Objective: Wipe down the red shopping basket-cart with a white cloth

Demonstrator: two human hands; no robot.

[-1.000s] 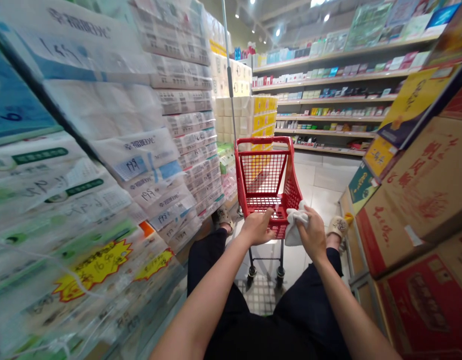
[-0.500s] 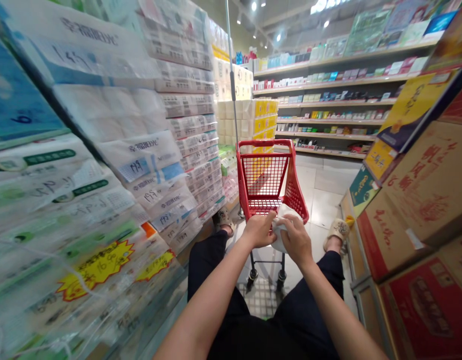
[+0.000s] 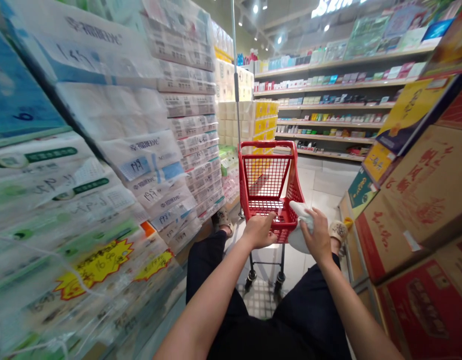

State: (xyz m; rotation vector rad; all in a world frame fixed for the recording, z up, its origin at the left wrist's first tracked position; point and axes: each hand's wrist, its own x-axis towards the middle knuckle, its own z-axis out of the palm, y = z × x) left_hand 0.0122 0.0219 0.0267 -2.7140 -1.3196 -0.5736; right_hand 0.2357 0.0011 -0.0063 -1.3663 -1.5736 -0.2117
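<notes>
A small red shopping cart (image 3: 270,175) stands on the aisle floor in front of my knees. My left hand (image 3: 259,230) is closed on the cart's near rim. My right hand (image 3: 318,235) grips a white cloth (image 3: 300,225) pressed against the cart's right near corner. A thin metal pole (image 3: 236,90) rises from the cart's far left corner. My legs in dark trousers spread to either side of the cart's wheels, and a sandalled foot (image 3: 223,218) shows on the left.
Stacked packs of tissue paper (image 3: 133,150) with yellow price tags wall the left side. Cardboard boxes (image 3: 426,200) with red print line the right. Shelves of small packaged goods (image 3: 328,95) run across the back, with pale floor tiles (image 3: 324,185) beyond the cart.
My right hand has carried the cloth from the middle of the near rim back to the right corner. My left hand has stayed on the rim.
</notes>
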